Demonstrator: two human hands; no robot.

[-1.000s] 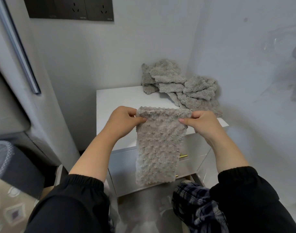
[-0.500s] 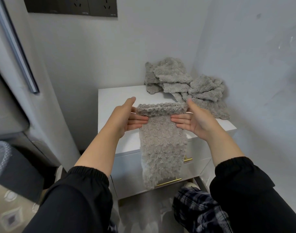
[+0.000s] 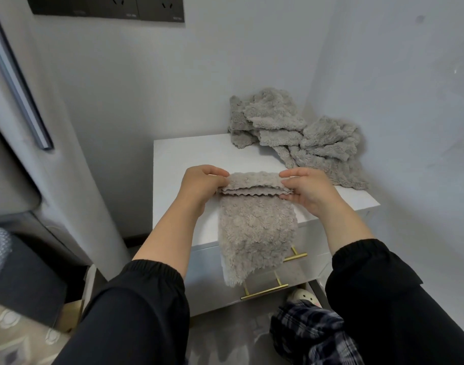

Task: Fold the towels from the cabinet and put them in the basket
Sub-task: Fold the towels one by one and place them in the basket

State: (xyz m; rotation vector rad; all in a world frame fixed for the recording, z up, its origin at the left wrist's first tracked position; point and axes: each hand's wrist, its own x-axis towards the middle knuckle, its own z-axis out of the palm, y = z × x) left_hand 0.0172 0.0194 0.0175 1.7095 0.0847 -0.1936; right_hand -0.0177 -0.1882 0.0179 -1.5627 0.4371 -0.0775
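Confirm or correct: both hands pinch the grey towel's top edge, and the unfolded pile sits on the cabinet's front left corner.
No: the head view shows the unfolded pile on the cabinet's back right corner. The left hand and right hand pinch the grey towel's top edge.

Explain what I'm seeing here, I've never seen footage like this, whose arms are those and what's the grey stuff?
No machine: the camera sits on a person's head, looking down at their own arms in black sleeves. It is the only view. The left hand and right hand each pinch an upper corner of a grey fluffy towel, its top edge folded over, the rest hanging in front of a white cabinet. On the cabinet's top, in the back corner, lies a heap of more grey towels, unfolded.
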